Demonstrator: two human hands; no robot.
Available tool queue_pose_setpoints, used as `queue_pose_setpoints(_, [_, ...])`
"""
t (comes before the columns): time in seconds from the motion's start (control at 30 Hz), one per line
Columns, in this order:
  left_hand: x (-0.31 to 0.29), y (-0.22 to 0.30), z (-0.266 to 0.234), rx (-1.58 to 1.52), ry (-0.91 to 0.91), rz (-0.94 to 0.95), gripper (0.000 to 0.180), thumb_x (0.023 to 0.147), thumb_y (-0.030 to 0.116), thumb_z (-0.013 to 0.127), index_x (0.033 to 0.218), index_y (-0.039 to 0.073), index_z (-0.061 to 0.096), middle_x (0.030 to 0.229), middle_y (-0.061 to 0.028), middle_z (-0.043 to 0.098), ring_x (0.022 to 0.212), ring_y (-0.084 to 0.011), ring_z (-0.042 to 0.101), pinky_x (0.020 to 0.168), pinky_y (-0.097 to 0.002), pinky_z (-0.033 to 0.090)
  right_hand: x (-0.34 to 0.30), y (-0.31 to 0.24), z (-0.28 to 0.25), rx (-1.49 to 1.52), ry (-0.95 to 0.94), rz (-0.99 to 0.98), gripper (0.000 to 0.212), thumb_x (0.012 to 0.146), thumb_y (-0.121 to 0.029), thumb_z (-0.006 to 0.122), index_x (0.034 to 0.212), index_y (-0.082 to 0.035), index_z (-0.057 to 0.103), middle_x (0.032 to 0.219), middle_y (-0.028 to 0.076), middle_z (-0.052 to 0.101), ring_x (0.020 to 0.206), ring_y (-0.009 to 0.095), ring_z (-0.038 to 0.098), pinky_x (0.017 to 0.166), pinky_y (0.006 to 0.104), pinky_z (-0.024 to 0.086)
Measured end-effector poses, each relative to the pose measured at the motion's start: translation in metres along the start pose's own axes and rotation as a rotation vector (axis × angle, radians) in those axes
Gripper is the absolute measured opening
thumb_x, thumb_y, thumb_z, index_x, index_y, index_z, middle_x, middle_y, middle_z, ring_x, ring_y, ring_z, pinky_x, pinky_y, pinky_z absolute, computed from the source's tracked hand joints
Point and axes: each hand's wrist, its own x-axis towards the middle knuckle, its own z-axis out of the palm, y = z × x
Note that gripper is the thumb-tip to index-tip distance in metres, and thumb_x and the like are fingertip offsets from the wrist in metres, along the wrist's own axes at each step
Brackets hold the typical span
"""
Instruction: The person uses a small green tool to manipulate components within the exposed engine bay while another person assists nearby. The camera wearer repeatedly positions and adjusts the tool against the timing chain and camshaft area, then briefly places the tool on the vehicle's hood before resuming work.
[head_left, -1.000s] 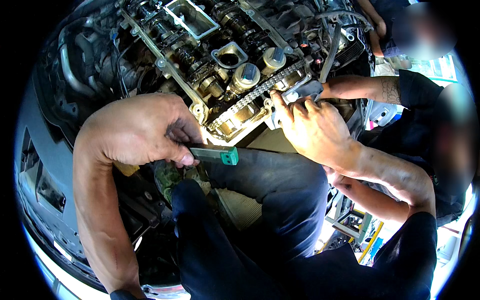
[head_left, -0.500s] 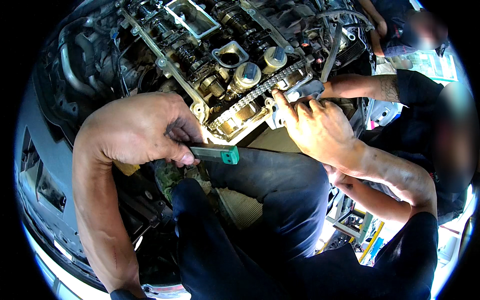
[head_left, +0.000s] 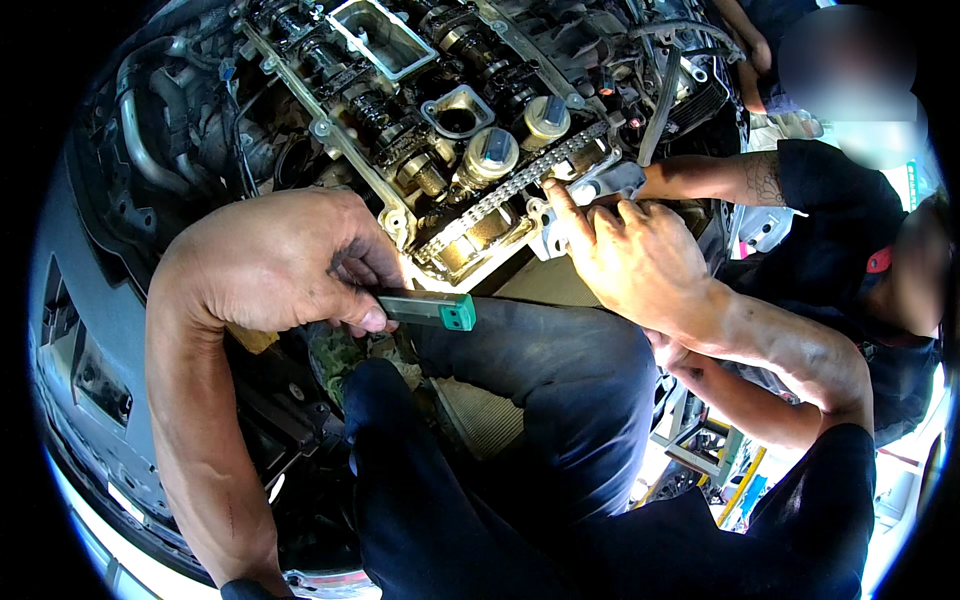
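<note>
Though slim, green-tipped bar (head_left: 428,309) tight in left hand (head_left: 295,260), right hand (head_left: 645,258) by metal chain (head_left: 513,186), grip unclear.

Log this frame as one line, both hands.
left hand: pinches green-ended bar | right hand: at silver metal part near chain | engine: top uncovered

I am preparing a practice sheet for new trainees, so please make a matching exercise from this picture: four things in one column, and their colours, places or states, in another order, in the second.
Column 1
1. Left hand
2. Right hand
3. Metal chain
4. Slim bar

Column 2
A. Index finger stretched out
B. Has a green end
C. Closed in a pinch
D. Runs past two round caps

Right pairs: 1-C, 2-A, 3-D, 4-B
</note>
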Motion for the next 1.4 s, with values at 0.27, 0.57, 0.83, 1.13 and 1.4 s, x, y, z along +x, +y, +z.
queue_pose_setpoints(0.27, [-0.001, -0.006, 0.002, -0.037, -0.024, 0.036, 0.037, 0.078, 0.021, 0.089, 0.110, 0.005, 0.078, 0.097, -0.0098, 0.076, 0.089, -0.0210, 0.074, 0.085, -0.0351, 0.059, 0.001, -0.003, -0.001, 0.002, 0.038, -0.027, 0.058, 0.092, -0.016, 0.061, 0.144, 0.009, 0.052, 0.076, 0.014, 0.069, 0.065, 0.022, 0.067, 0.057, 0.0329, 0.056])
queue_pose_setpoints(0.57, [-0.002, -0.009, 0.004, 0.008, 0.002, 0.113, 0.033, 0.081, 0.015, 0.085, 0.111, 0.005, 0.078, 0.097, -0.0106, 0.079, 0.090, -0.0200, 0.076, 0.087, -0.0350, 0.059, 0.000, -0.003, -0.001, 0.028, 0.010, -0.007, 0.057, 0.094, -0.018, 0.060, 0.144, 0.009, 0.052, 0.077, 0.014, 0.070, 0.066, 0.023, 0.069, 0.055, 0.0342, 0.056])
queue_pose_setpoints(0.83, [-0.010, -0.015, -0.010, -0.063, 0.024, 0.042, 0.033, 0.084, 0.020, 0.083, 0.113, 0.005, 0.077, 0.100, -0.0106, 0.076, 0.092, -0.0228, 0.074, 0.085, -0.0367, 0.057, 0.001, 0.002, -0.004, -0.018, -0.037, 0.010, 0.066, 0.092, -0.018, 0.062, 0.152, 0.004, 0.046, 0.076, 0.007, 0.069, 0.069, 0.019, 0.067, 0.056, 0.0312, 0.054])
queue_pose_setpoints(1.13, [-0.006, -0.013, -0.013, -0.298, 0.118, 0.165, 0.025, 0.095, 0.010, 0.072, 0.116, -0.004, 0.069, 0.105, -0.0129, 0.077, 0.089, -0.0188, 0.075, 0.080, -0.0321, 0.060, -0.004, 0.005, -0.002, -0.007, -0.004, -0.007, 0.061, 0.092, -0.017, 0.061, 0.149, 0.002, 0.051, 0.074, 0.005, 0.065, 0.066, 0.019, 0.065, 0.056, 0.0318, 0.052])
queue_pose_setpoints(1.4, [-0.004, -0.011, -0.014, -0.371, 0.176, 0.109, 0.022, 0.101, 0.007, 0.064, 0.120, -0.004, 0.062, 0.102, -0.0147, 0.076, 0.089, -0.0201, 0.075, 0.078, -0.0329, 0.061, -0.004, 0.007, -0.001, 0.051, 0.068, -0.008, 0.057, 0.091, -0.011, 0.058, 0.146, 0.004, 0.053, 0.071, 0.007, 0.064, 0.062, 0.020, 0.064, 0.052, 0.0335, 0.051])
